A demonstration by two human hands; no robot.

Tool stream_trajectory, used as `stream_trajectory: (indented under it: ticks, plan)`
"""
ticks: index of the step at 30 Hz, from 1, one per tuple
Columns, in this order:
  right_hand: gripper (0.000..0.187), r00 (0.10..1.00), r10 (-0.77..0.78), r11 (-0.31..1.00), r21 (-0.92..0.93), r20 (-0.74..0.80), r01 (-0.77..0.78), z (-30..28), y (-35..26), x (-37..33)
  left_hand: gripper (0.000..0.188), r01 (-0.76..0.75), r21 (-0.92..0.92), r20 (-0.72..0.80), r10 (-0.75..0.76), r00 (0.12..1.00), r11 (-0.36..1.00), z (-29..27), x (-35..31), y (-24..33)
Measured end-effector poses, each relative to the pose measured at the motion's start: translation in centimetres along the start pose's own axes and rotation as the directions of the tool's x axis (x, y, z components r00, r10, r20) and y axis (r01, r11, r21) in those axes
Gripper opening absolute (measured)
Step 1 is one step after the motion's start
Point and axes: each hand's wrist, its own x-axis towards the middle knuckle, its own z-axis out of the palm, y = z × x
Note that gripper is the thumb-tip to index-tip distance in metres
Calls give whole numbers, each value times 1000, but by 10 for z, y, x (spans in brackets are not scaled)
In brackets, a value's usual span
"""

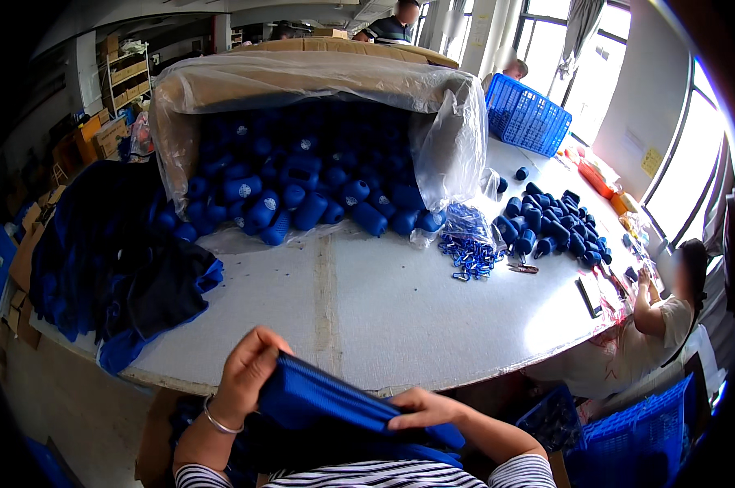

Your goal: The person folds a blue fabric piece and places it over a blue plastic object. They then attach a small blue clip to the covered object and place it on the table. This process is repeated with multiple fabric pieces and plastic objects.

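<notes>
A ribbed blue fabric piece (327, 397) with a dark edge is stretched between my hands, in front of the table's near edge. My left hand (249, 370), with a bangle at the wrist, pinches its upper left corner. Lower down, my right hand (426, 408) grips the other end, thumb on top and the other fingers partly hidden. More dark and blue fabric lies below it, over my lap. At the table's left, a large heap of black and blue fabric pieces (139, 268) hangs over the edge.
A carton lined with clear plastic (457, 122) lies open on the table (383, 317), spilling blue rounded cylinders (302, 207). To its right are small blue clips (473, 259), more cylinders (554, 224), and a blue crate (530, 114). A co-worker (668, 317) sits at the right.
</notes>
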Motion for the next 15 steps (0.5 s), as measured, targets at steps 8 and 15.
stream_trajectory:
  ticks: [8, 15]
  plan:
    - [27, 788, -370, 847, 170, -493, 504, -13, -61, -51, 27, 310, 352, 533, -461, 710, 883, -3, 4, -19]
    - [26, 904, -387, 911, 76, -184, 405, -49, -93, -95, 20, -26, 105, 2, 26, 1000, 994, -45, -6, -12]
